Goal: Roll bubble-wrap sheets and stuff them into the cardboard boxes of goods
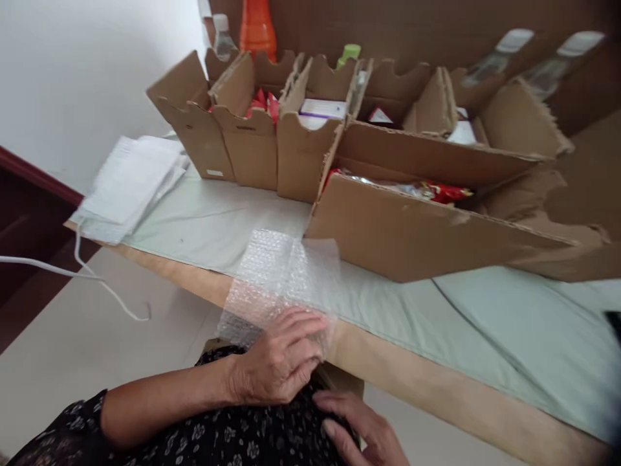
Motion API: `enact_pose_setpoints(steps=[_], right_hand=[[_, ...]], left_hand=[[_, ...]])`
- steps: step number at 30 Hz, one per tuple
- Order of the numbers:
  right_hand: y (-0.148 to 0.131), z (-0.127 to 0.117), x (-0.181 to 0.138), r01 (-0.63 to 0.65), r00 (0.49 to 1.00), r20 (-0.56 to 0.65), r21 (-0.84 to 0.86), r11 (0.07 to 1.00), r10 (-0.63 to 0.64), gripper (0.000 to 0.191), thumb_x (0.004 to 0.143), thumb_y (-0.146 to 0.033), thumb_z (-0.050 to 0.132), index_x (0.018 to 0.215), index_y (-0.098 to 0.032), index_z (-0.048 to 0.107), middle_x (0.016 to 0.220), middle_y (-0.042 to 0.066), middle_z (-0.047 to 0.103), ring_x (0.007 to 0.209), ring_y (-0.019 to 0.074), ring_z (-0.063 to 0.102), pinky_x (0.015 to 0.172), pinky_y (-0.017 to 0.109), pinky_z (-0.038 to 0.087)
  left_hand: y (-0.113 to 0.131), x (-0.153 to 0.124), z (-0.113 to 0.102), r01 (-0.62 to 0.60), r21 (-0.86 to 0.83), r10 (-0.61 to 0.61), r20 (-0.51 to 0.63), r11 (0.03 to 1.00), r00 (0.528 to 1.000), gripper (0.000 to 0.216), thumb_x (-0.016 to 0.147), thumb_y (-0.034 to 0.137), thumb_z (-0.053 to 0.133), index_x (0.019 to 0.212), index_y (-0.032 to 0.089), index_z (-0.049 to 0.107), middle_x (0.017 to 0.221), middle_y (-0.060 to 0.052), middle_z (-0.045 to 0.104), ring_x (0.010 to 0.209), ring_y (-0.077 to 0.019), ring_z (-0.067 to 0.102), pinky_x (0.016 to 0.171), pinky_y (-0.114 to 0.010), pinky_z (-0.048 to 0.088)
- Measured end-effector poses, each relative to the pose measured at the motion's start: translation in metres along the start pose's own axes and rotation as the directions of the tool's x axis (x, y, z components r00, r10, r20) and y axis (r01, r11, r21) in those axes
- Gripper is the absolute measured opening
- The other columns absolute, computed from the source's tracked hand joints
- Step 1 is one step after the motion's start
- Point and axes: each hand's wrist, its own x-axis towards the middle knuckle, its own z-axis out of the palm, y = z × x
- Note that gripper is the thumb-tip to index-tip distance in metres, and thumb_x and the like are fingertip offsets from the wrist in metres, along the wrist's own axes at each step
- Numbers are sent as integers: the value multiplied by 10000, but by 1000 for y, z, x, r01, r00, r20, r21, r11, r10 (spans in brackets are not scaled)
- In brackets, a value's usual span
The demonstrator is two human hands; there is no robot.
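Left hand (284,356) on the bubble wrap (279,275), right hand (363,427) loose over my lap (242,430)

My left fingers bend over the near end of the bubble wrap, which sticks out past the front edge of the table (417,372); I cannot tell whether they pinch it. My right hand looks released, fingers parted, near the wrap's near right corner but apart from it. Beyond the wrap to the left, a narrow carton (194,139) carries a white label (214,173), too small to read. Straight beyond the wrap, a second carton (303,162) holds a white-and-purple pack (323,109), its print too blurred to make out. To the wrap's right, a long carton (427,233) holds red packets (449,193), their markings illegible too. White wrapping (130,181) lies stacked left of the wrap.
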Motion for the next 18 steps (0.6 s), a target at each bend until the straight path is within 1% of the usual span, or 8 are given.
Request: enact_pose_setpoints(steps=[3,5,7,9,11,14,16,18], right_hand=[[-10,-39,-1,-106,978,-188,-75,991,90,276,1021,-467,583,1100,-280,770,1039,61,817,936,240,797,765,298,666],[-11,-62,4,-185,931,-342,-146,972,126,319,1014,-508,578,1095,-247,742,925,57,806,783,218,784,668,285,646],[-10,-78,15,-253,865,-490,-245,936,106,363,1007,-544,570,1108,-225,713,856,48,773,636,190,719,566,283,595],[-7,-88,29,-277,825,-565,-363,890,26,368,1012,-542,552,1119,-221,696,942,70,759,690,197,701,566,298,559],[-5,-91,47,-249,826,-560,-468,848,-66,360,1021,-521,535,1146,-221,689,1102,104,743,870,240,711,689,345,568],[3,-87,78,-204,883,-459,-572,794,-103,387,992,-498,576,1201,-192,687,1120,131,742,960,302,691,844,439,536],[9,-82,93,-203,918,-392,-593,779,-59,382,953,-451,625,1202,-169,696,1017,128,752,929,326,681,842,456,505],[14,-77,102,-207,934,-357,-575,791,-15,319,930,-376,644,1170,-177,712,915,100,747,893,320,672,819,438,477]], left_hand=[[14,3,18,-167,-90,182,203,982,962,181,890,139,563,1000,181,701,1335,-193,722,1317,-303,650,1196,-511,465],[19,2,21,-237,-127,266,335,963,904,177,871,160,551,945,200,708,1291,-165,747,1295,-295,665,1183,-483,487],[21,0,20,-241,-152,283,436,959,854,180,843,160,550,917,221,703,1278,-143,759,1294,-297,670,1175,-489,496],[20,0,15,-222,-182,284,484,958,828,184,804,143,564,899,228,696,1287,-140,759,1315,-312,662,1176,-513,493],[20,2,10,-199,-217,284,501,956,818,208,760,120,573,888,231,693,1284,-144,761,1338,-329,648,1175,-528,492],[22,-1,-3,-155,-264,265,459,952,848,271,705,125,597,934,222,703,1281,-168,758,1325,-360,654,1163,-554,496],[23,-13,-16,-103,-282,203,356,954,912,329,696,154,636,1011,214,707,1219,-168,776,1216,-357,710,1112,-547,532],[23,-31,-31,51,-253,-12,156,966,988,254,757,157,646,993,232,700,1019,-107,800,1019,-299,760,985,-476,594]])
